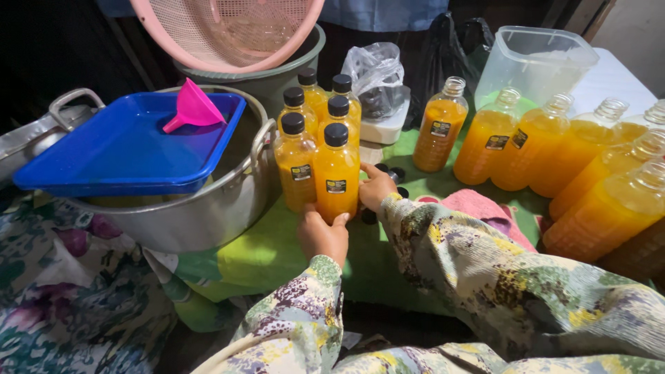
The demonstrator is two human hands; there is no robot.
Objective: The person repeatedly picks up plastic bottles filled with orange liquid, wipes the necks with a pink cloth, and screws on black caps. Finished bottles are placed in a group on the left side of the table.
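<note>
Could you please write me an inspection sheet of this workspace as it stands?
Surface: green cloth over the table.
Job's things: six black-capped bottles of orange liquid grouped beside the steel pot; uncapped bottles in a row to the right.
Clutter: blue tray with pink funnel across the pot, pink colander, clear tub, loose black caps.
Grippers: left hand and right hand both touch the front capped bottle.
Cables: nothing seen.
Surroundings: dark; a person's blue garment behind.

a home kitchen bottling corner: large steel pot [208, 215], pink plastic funnel [192, 105], rows of orange juice-filled plastic bottles [547, 149] on a green cloth-covered table [267, 253].
</note>
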